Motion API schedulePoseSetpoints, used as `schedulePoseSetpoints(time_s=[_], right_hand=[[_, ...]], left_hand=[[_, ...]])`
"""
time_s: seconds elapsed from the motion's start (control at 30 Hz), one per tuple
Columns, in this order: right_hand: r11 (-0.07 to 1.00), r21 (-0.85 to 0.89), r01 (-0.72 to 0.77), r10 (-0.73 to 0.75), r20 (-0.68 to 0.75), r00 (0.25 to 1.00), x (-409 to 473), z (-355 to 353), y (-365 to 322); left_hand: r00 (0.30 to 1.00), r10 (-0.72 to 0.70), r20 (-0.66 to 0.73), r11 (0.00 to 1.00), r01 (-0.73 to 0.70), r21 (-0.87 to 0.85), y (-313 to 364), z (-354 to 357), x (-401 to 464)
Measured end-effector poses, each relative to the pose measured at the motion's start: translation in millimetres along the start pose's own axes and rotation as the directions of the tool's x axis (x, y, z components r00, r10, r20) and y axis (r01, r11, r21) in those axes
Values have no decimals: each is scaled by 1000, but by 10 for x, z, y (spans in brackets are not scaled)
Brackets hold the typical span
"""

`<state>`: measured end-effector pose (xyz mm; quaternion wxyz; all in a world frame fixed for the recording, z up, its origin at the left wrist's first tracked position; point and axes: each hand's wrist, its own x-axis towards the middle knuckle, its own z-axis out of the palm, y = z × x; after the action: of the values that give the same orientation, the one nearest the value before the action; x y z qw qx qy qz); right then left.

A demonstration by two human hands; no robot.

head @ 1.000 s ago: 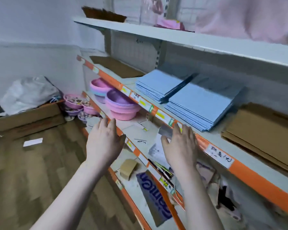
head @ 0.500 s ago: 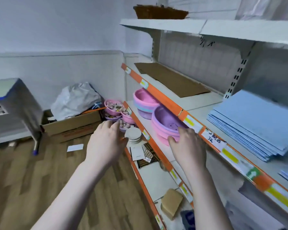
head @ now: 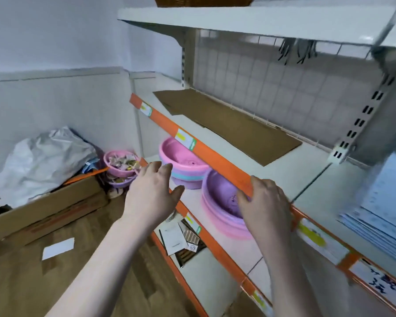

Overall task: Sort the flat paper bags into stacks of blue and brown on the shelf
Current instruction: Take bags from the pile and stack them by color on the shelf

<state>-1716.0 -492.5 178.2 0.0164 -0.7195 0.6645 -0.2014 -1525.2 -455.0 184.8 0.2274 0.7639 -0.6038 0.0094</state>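
Bare shelf (head: 290, 177) beside brown bags (head: 229, 124)

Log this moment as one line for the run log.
left hand: open, empty | right hand: open, at orange shelf edge | brown bags: flat on shelf | blue bags: stacked right

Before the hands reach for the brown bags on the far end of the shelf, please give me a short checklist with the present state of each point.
1. Left hand free: ok, fingers relaxed, nothing held.
2. Right hand free: ok, holds nothing.
3. Brown bags lying flat on the shelf: ok.
4. Blue stack kept apart from the brown: ok.
5. Number of brown bags: cannot tell.
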Motion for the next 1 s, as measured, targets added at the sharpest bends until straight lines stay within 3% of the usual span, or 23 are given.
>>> schedulePoseSetpoints(time_s=[0.23, 0.5, 0.8, 1.0], right_hand=[[976, -101, -194, 185, -88, 979, 903, 207, -525], [897, -141, -418, 412, -72, 908, 1439, 298, -336], [838, -216, -500, 500, -60, 864, 1854, 380, 15], [827, -229, -513, 522, -24, 853, 1960, 507, 99]], left_hand=[[980, 187, 75, 982, -183, -49, -338, 170, 1418], [922, 336, 192, 937, -307, -164, -129, 624, 2419], [874, 376, 307, 926, -362, -104, 301, 1083, 3018], [866, 325, 380, 940, -339, -33, 319, 1293, 3249]])
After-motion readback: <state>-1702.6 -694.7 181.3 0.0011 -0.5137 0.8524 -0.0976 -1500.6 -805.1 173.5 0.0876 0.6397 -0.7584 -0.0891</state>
